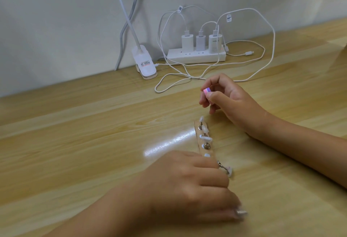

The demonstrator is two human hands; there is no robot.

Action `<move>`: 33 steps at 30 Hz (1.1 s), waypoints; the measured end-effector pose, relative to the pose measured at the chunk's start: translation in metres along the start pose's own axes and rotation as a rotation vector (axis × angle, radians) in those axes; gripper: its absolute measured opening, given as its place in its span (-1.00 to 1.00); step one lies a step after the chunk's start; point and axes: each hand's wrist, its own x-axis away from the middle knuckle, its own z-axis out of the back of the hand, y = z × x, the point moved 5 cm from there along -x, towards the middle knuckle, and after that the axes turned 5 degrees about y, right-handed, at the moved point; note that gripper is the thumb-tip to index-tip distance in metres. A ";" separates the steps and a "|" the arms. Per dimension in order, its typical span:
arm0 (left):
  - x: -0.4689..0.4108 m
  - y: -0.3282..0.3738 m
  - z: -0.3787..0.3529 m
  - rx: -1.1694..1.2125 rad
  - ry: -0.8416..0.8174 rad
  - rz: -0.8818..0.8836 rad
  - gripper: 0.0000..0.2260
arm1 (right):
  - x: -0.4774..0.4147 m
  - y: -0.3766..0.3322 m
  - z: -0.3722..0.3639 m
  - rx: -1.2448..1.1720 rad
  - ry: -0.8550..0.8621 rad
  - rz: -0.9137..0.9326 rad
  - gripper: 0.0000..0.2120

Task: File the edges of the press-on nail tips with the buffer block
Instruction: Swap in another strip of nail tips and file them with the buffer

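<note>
Two hands by a slim wooden stand (198, 144) of pale press-on nail tips (206, 139).
Beyond the stand, the right hand's (226, 96) grip pinches a striped pink-purple-white buffer block (207, 91); the blurred left hand (187, 182) covers the stand's near end, its grip unclear.

The left forearm (112, 214) is bare from the wrist to the edge of the picture, and so is the right forearm (300, 143); both are smooth and slender. The left grip (187, 184) is a bare hand, blurred at its outline. Its thumbnail (241, 213) is long, squared at the tip and glossy, a pale silver-grey. The right grip (229, 96) is a bare hand too, sharper in view, with slim fingers (204, 101); their nails are too small to make out.
</note>
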 end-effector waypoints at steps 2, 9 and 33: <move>0.001 -0.005 -0.004 0.099 -0.087 0.064 -0.88 | 0.000 0.001 0.000 -0.003 -0.009 0.001 -0.88; 0.002 -0.028 0.013 0.137 -0.046 0.326 -0.99 | 0.000 0.003 0.000 -0.001 -0.018 0.002 -0.93; 0.009 -0.046 0.016 0.109 0.017 0.417 -0.89 | -0.002 0.006 0.000 0.011 -0.033 -0.016 -0.89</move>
